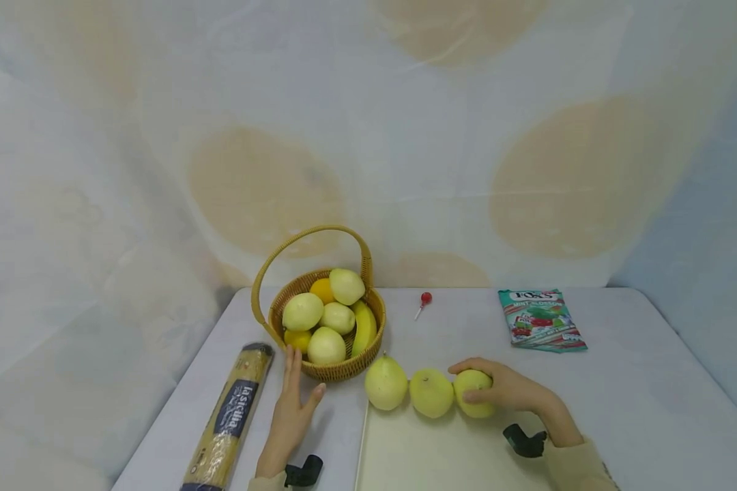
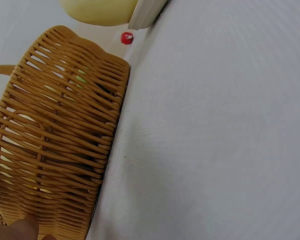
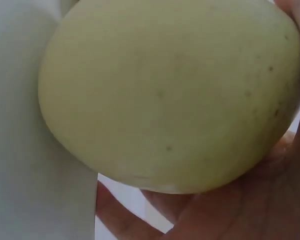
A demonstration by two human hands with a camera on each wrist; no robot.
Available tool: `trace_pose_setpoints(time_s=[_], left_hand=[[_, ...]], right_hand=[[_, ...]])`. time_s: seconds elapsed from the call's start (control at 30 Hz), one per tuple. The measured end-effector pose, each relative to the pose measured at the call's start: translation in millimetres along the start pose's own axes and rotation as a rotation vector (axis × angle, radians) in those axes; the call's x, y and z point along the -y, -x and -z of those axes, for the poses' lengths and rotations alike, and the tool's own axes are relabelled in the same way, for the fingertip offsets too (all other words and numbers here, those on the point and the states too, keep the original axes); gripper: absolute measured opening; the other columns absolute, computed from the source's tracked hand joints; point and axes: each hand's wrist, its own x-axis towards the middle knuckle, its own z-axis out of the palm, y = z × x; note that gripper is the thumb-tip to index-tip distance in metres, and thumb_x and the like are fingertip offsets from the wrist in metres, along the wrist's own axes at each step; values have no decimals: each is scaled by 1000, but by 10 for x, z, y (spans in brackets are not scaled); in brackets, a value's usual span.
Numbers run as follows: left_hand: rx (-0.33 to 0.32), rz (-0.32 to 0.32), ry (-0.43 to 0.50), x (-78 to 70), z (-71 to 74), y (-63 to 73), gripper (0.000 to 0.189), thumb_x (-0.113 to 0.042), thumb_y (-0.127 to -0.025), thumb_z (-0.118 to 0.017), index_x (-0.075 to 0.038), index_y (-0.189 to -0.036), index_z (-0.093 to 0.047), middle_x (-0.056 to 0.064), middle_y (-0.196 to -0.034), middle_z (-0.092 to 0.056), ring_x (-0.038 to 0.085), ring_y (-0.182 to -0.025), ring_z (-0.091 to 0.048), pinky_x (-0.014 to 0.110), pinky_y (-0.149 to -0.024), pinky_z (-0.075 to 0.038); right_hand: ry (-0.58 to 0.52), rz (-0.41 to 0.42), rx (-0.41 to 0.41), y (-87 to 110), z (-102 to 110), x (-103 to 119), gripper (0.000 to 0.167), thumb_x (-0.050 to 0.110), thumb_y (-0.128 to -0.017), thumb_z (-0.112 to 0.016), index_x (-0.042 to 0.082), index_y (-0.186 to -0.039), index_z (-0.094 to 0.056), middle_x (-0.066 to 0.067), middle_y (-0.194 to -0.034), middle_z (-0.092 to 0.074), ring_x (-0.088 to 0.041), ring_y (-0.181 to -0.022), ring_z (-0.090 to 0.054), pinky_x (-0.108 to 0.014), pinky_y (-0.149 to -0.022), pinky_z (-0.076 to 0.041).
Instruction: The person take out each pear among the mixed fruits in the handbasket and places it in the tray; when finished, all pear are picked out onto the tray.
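Note:
My right hand [image 1: 516, 392] grips a pale yellow-green pear [image 3: 160, 100], fingers over its far side and thumb on the near side. It is the rightmost of three pears in a row along the far edge of a cream tray [image 1: 430, 453]; the middle pear [image 1: 431, 393] and the left pear [image 1: 386, 383] stand beside it. My left hand [image 1: 291, 416] has its fingers straight and thumb spread, fingertips at the near left rim of a wicker basket [image 1: 338, 372]. Pears, a banana [image 1: 364, 329] and orange-yellow fruits fill the basket, whose woven side [image 2: 60, 130] shows in the left wrist view.
A long pack of spaghetti [image 1: 230, 416] lies left of my left hand. Behind the pears is a red lollipop [image 1: 426, 299], and a green candy bag [image 1: 540, 320] lies at the back right. The basket's tall handle [image 1: 310, 230] arches upward. A patterned cloth hangs behind the table.

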Motion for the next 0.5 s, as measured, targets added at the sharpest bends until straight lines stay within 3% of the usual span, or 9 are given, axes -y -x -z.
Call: trace_pose_setpoints(time_s=[0.1, 0.2, 0.37, 0.5], left_hand=[[-2, 2, -4, 5, -4, -6, 82, -31, -97, -58, -13, -157, -7, 12, -165, 3, 51, -142, -22, 69, -103, -34], [-7, 8, 0, 3, -7, -7, 81, -28, -96, -60, -13, -157, -8, 12, -165, 2, 51, -141, -23, 69, -103, -35], [-2, 7, -7, -2, -8, -9, 80, -27, -97, -59, -13, -157, -8, 12, -165, 3, 51, -141, -24, 69, -102, -35], [5, 8, -13, -3, 0, -11, 80, -29, -97, -57, -13, -157, -7, 12, -165, 4, 52, -141, -23, 70, -102, -35]], right_hand=[[17, -19, 20, -6, -11, -4, 44, 33, -94, -62, 8, -131, -58, -19, -134, -56, -36, -117, -53, -50, -94, -48], [20, -27, 39, 4, -4, -15, 45, 32, -97, -57, 6, -134, -55, -21, -137, -54, -49, -129, -44, -67, -101, -38], [13, -2, 59, -13, 66, 13, 55, 29, -101, -51, 0, -145, -37, -29, -140, -49, -51, -130, -43, -67, -102, -38], [7, 11, 30, -103, 182, 132, 60, 30, -101, -51, 0, -148, -29, -30, -141, -47, -50, -129, -44, -63, -101, -42]])
